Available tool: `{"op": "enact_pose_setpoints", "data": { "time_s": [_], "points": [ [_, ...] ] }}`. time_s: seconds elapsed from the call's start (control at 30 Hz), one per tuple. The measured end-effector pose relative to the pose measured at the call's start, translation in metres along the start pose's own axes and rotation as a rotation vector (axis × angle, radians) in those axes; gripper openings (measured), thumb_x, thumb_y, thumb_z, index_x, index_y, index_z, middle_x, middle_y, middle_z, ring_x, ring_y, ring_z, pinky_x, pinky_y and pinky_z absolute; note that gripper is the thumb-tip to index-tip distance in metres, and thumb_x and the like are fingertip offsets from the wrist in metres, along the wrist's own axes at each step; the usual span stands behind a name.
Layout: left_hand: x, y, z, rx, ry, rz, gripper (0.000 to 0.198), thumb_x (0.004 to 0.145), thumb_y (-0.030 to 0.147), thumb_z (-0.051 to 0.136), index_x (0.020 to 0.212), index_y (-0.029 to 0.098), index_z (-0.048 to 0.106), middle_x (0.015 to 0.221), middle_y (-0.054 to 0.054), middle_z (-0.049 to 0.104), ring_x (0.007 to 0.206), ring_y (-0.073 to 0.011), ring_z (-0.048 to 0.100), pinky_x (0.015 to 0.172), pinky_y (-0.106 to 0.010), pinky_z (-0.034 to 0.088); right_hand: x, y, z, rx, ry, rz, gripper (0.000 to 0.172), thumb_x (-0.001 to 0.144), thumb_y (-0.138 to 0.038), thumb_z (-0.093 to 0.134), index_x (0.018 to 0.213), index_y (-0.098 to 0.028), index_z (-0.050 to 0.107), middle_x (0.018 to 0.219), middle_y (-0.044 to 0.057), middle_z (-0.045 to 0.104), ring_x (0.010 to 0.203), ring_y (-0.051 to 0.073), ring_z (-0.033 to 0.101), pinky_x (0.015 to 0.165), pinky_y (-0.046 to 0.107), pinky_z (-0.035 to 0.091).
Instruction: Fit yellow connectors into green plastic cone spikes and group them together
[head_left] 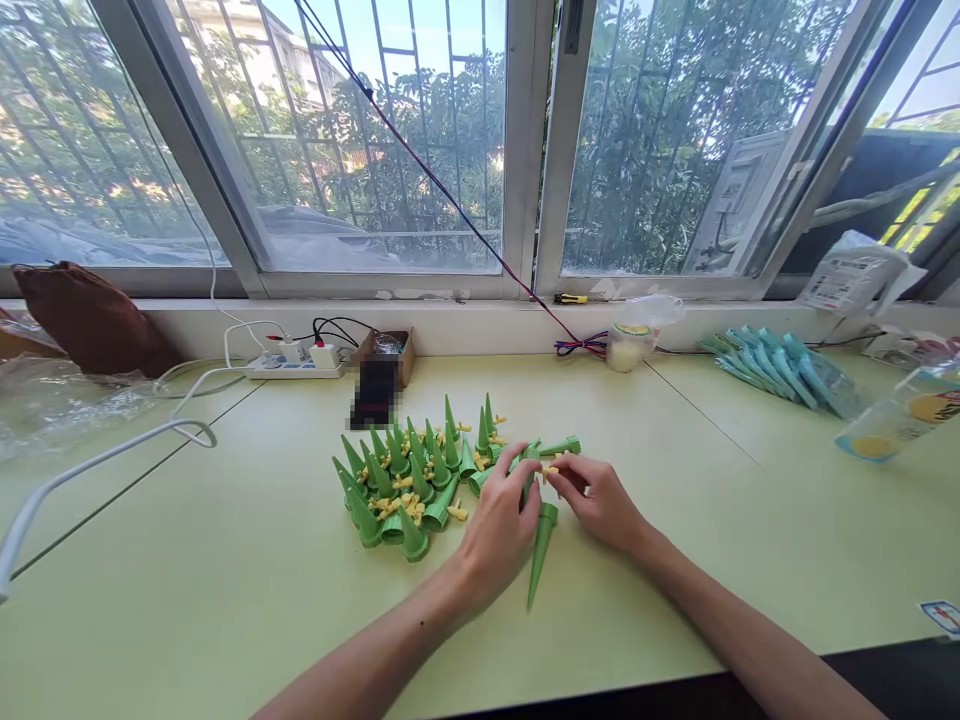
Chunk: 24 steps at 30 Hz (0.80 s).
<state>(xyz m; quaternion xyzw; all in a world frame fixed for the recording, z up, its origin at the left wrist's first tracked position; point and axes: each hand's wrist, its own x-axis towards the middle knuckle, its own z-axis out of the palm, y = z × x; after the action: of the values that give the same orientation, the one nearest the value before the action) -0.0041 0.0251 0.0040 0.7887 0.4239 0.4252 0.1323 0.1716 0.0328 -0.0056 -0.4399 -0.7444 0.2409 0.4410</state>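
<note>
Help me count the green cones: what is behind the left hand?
Beyond the left hand, upright green cones and small yellow pieces show; another green cone lies on its side. Whatever the hand itself covers cannot be seen.

The left arm (375,640) slants up to the right and the right arm (750,610) up to the left, both bare. The left hand (501,515) curls, fingers arched over and thumb bent inward; the right hand (604,505), just beside it, is bent into a fingertip pinch.
</note>
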Motion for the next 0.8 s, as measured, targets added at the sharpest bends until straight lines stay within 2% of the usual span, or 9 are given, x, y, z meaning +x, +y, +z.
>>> {"op": "enact_pose_setpoints", "data": {
  "time_s": [0.27, 0.4, 0.5, 0.63, 0.8],
  "points": [
    [-0.0012, 0.0018, 0.0, -0.015, -0.014, -0.024, 0.018, 0.094, 0.012, 0.052, 0.102, 0.021, 0.066, 0.138, -0.011, 0.057, 0.113, -0.0234, 0.066, 0.095, -0.037, 0.057, 0.0005, 0.0041, 0.0012, -0.023, -0.02, 0.024, 0.044, 0.103, -0.043, 0.043, 0.068, -0.019, 0.054, 0.057, -0.002, 0.049, 0.052, 0.012, 0.038, 0.053, 0.027, 0.032],
    [0.0, 0.0014, -0.0001, -0.008, 0.001, -0.016, 0.019, 0.095, 0.011, 0.052, 0.103, 0.02, 0.066, 0.137, -0.012, 0.058, 0.114, -0.0238, 0.066, 0.098, -0.039, 0.055, 0.0001, -0.0011, 0.0, 0.006, 0.007, 0.033, 0.03, 0.1, -0.042, 0.05, 0.086, -0.018, 0.062, 0.059, -0.003, 0.05, 0.052, 0.013, 0.04, 0.053, 0.027, 0.034],
    [0.0003, 0.0008, 0.0002, 0.004, 0.015, -0.008, 0.02, 0.094, 0.01, 0.053, 0.105, 0.02, 0.066, 0.136, -0.011, 0.059, 0.114, -0.0236, 0.066, 0.098, -0.039, 0.055, -0.0003, -0.0037, -0.0002, 0.031, 0.007, 0.025, 0.022, 0.096, -0.04, 0.058, 0.097, -0.018, 0.062, 0.063, -0.003, 0.052, 0.054, 0.013, 0.043, 0.053, 0.026, 0.035],
    [-0.0006, 0.0014, 0.0002, -0.003, -0.002, -0.021, 0.02, 0.094, 0.01, 0.052, 0.104, 0.021, 0.066, 0.138, -0.011, 0.058, 0.112, -0.0233, 0.067, 0.095, -0.038, 0.057, -0.0007, -0.0015, 0.0005, 0.022, -0.003, 0.013, 0.023, 0.098, -0.039, 0.054, 0.088, -0.019, 0.061, 0.065, -0.002, 0.052, 0.056, 0.013, 0.042, 0.054, 0.026, 0.036],
    [-0.0017, 0.0033, -0.0008, -0.016, -0.026, -0.03, 0.02, 0.094, 0.01, 0.051, 0.102, 0.021, 0.066, 0.138, -0.01, 0.057, 0.111, -0.0231, 0.067, 0.093, -0.038, 0.058, -0.0009, 0.0049, 0.0014, -0.007, -0.025, 0.036, 0.038, 0.102, -0.042, 0.046, 0.074, -0.019, 0.057, 0.059, -0.002, 0.05, 0.052, 0.013, 0.04, 0.053, 0.027, 0.034]
  ]
}}
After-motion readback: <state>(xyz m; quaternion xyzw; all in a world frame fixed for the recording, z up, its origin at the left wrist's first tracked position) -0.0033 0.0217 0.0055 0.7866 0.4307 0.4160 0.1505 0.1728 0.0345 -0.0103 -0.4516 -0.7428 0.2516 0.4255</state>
